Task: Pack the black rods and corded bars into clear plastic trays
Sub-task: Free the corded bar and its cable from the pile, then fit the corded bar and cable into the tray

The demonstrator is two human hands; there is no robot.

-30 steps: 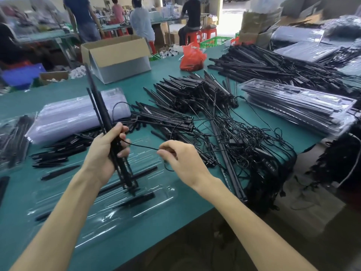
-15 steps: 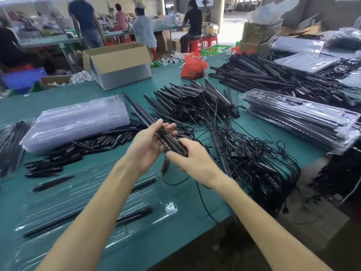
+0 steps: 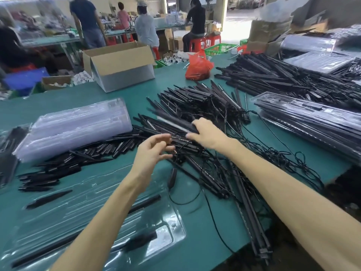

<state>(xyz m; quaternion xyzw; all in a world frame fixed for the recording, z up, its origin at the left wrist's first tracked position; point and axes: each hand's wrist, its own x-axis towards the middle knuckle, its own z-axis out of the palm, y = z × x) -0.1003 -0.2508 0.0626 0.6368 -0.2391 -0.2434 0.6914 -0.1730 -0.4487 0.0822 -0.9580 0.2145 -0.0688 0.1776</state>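
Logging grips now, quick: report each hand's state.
Left hand: fingers loosely curled beside the cords; grip cannot be told.
Right hand: holding a black bar.

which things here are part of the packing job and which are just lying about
Job: corded bars in the right hand; corded bar pile; black rods; open clear tray; empty tray stack; packed trays.
Lying about: cardboard box; red plastic bag; green crate; blue bin.

Black corded bars heaped beside clear tray
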